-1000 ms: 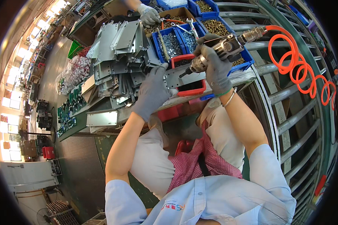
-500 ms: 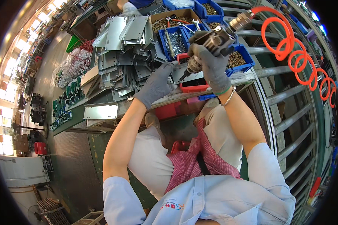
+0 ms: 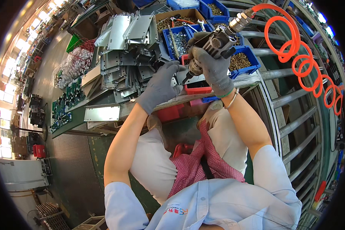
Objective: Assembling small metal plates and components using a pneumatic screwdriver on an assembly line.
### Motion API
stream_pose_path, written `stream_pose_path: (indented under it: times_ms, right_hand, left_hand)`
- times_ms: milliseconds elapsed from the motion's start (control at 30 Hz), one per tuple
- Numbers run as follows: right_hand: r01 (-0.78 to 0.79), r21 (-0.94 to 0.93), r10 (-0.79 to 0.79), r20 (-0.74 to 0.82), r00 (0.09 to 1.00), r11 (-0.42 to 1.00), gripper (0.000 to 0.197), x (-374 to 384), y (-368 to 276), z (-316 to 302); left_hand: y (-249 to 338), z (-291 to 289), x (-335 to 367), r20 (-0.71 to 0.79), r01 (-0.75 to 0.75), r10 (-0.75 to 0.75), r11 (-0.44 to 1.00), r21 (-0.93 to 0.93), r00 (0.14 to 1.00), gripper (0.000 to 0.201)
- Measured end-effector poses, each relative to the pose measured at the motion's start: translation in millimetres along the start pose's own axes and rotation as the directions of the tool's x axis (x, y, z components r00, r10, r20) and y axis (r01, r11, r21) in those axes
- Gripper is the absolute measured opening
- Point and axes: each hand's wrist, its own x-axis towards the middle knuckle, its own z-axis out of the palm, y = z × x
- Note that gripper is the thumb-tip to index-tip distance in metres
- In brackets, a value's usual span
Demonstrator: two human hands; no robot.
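There was the right hand (image 3: 212,71), grey-gloved, wrapped firmly round a pneumatic screwdriver (image 3: 217,43), the tool slanting down and to the left. Its dark bit ended right over a flat metal plate (image 3: 196,79); whether the tip touched the surface, you could not tell. And the left hand (image 3: 160,87), gloved in grey too, had the plate by its left end, fingers across the top side, thumb nearer the body. The plate itself lay above a red bin (image 3: 198,90) at the near edge of the workbench (image 3: 132,109), between the two hands.

Off the driver's back end ran an orange coiled air hose (image 3: 295,46), looping out over the roller conveyor (image 3: 297,125) on the right. Just beside the right hand sat a blue bin (image 3: 250,69) of brass-coloured fasteners (image 3: 239,60). Over on the left, a jumbled pile of sheet-metal brackets (image 3: 117,60) rose close by the left hand; further left came green circuit boards (image 3: 65,103), with a loose silvery panel (image 3: 102,114) at the bench edge.
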Motion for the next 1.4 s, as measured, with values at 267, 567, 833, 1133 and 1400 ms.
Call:
stream_pose_path:
  times_ms: [267, 567, 833, 1133, 1400]
  right_hand:
    - [-0.018, 0.114, 0.028, -0.091, 0.995, 0.993, 0.028, 2, 10, -6]
    - [-0.222, 0.549, 0.386, -0.203, 0.9, 0.806, 0.018, 6, 21, -36]
    - [-0.058, 0.273, 0.219, -0.609, 0.762, 0.96, 0.055, 14, 25, -34]
    - [0.07, -0.002, -0.058, -0.587, 0.808, 0.998, 0.018, -34, -48, -86]
    - [0.222, -0.112, -0.246, -0.565, 0.788, 0.969, 0.019, -41, -48, -101]
  left_hand:
    - [-11, 20, -3, -0.045, 0.147, -0.141, 0.97, 0.194, 0.989, 0.019]
    - [-13, 26, 3, -0.101, 0.08, -0.062, 0.98, 0.181, 0.993, 0.031]
    - [-2, 12, -7, -0.178, 0.078, -0.031, 0.962, 0.262, 0.984, 0.021]
    - [-46, 27, -3, -0.353, -0.063, 0.19, 0.938, 0.342, 0.916, 0.04]
    - [-47, 24, 13, -0.335, 0.091, 0.159, 0.778, 0.622, 0.929, 0.028]
